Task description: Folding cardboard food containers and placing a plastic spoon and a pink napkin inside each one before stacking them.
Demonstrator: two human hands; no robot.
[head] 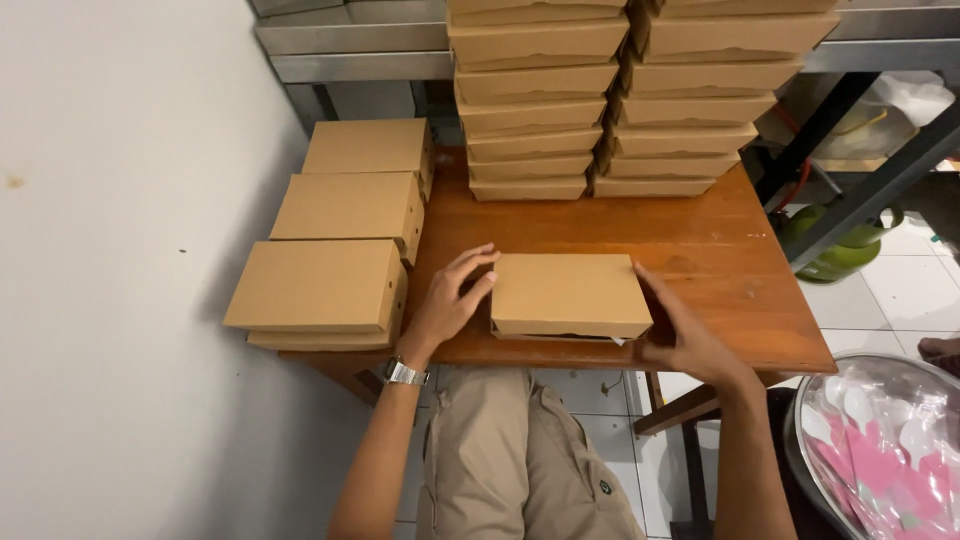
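Observation:
A closed brown cardboard box [568,293] lies near the front edge of a wooden table [700,250]. My left hand [450,300], with a metal watch on its wrist, presses against the box's left end, fingers spread. My right hand [680,335] grips the box's right end. The box's lid is down, with a thin dark gap along its front edge.
Three stacks of closed boxes [345,235] line the table's left side by a white wall. Two tall box stacks [620,100] stand at the back. A green gas cylinder [845,245] sits on the tiled floor to the right. A metal bowl [880,440] holds wrapped plastic spoons.

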